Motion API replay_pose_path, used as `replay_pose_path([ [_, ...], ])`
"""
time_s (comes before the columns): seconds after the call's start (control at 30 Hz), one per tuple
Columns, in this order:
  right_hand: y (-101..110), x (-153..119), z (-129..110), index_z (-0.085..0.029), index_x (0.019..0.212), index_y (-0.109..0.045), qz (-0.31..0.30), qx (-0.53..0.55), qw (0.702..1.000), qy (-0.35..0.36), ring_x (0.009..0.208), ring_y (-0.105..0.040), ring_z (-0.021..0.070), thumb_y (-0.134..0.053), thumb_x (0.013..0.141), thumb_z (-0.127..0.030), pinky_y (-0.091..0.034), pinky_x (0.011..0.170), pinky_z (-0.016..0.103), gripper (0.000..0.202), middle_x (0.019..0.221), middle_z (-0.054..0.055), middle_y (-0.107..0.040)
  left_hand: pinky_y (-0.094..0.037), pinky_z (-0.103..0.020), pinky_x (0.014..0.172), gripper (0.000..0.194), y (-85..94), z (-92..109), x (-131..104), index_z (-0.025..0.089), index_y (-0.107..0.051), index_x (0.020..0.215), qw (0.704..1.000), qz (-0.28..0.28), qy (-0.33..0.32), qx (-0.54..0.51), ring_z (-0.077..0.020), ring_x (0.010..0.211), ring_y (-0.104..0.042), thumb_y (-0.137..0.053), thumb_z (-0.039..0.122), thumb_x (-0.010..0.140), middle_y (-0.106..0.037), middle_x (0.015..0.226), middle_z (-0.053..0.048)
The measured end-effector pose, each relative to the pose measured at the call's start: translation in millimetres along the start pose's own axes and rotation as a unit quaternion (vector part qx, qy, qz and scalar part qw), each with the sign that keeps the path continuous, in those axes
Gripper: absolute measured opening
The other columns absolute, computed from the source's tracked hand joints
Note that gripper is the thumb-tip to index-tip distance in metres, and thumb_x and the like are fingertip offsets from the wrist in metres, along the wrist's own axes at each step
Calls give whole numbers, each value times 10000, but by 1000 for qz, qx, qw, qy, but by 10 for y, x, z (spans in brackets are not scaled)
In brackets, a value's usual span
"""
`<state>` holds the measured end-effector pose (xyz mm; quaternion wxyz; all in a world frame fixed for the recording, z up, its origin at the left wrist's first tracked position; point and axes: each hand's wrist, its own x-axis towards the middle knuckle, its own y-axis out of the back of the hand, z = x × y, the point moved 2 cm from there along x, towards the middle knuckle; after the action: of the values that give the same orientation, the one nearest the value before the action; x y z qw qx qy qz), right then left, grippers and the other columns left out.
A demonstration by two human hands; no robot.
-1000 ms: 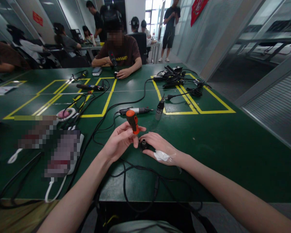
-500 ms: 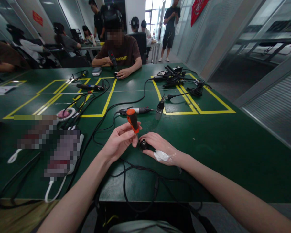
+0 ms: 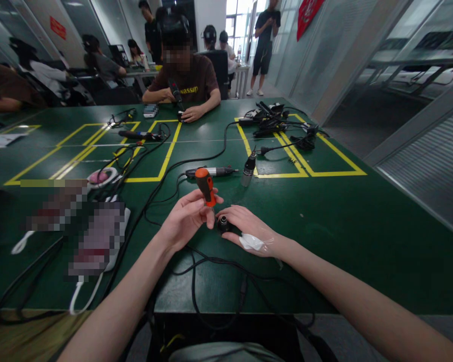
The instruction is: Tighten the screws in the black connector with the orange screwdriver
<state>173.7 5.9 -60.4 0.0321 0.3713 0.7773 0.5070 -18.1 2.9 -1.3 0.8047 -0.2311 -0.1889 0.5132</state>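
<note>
My left hand [image 3: 189,218] grips a screwdriver [image 3: 205,187] with an orange and black handle, its thin shaft pointing down. Beside that shaft, my right hand [image 3: 245,223] rests low over the table with its fingers around a small black cylindrical part [image 3: 223,223] that has a metal ring on top. The screwdriver's tip is hard to see between the hands, and I cannot tell whether it touches the part. A white dressing is taped to my right wrist. Beyond the hands lies a grey and black electric screwdriver [image 3: 213,172], and a black and grey tool body [image 3: 248,169] stands upright.
Black cables [image 3: 211,260] loop across the green table [image 3: 347,236] near its front edge. Two blurred phone-like devices [image 3: 98,239] lie at left. A heap of black tools [image 3: 270,118] sits at the back right. Opposite, a person [image 3: 189,75] holds a power tool.
The screwdriver's handle has tipped slightly to the left in my left hand, whose fingers have shifted a little. My right hand and the black part stay in place.
</note>
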Motion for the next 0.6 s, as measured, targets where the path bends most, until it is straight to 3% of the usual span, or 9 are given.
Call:
replay_pose_path([
  [0.23, 24, 9, -17, -185, 1199, -611, 1, 6, 1000, 1, 1241, -621, 301, -613, 1009, -321, -466, 1108, 559, 233, 1283, 152, -686, -505, -199, 531, 208, -7, 8, -3, 170, -725, 954, 1000, 8, -6, -6, -81, 520, -655, -814, 269, 794, -798, 1044, -61],
  [0.47, 11, 2, -5, -188, 1213, -603, 0, 2, 1000, 0, 1250, -617, 300, -616, 1009, -319, -440, 1134, 570, 244, 1288, 152, -682, -496, -184, 530, 308, -10, 3, -6, 201, -722, 1046, 1000, 7, -6, -10, -74, 535, -648, -843, 239, 765, -786, 930, -26],
  [0.6, 10, 5, -6, -179, 1223, -597, 0, 2, 1000, 1, 1241, -622, 301, -612, 1009, -313, -430, 1143, 575, 253, 1290, 156, -685, -491, -183, 522, 314, -15, 13, -1, 175, -763, 1039, 1000, 16, -9, 2, -53, 537, -620, -853, 236, 744, -777, 1019, -53],
])
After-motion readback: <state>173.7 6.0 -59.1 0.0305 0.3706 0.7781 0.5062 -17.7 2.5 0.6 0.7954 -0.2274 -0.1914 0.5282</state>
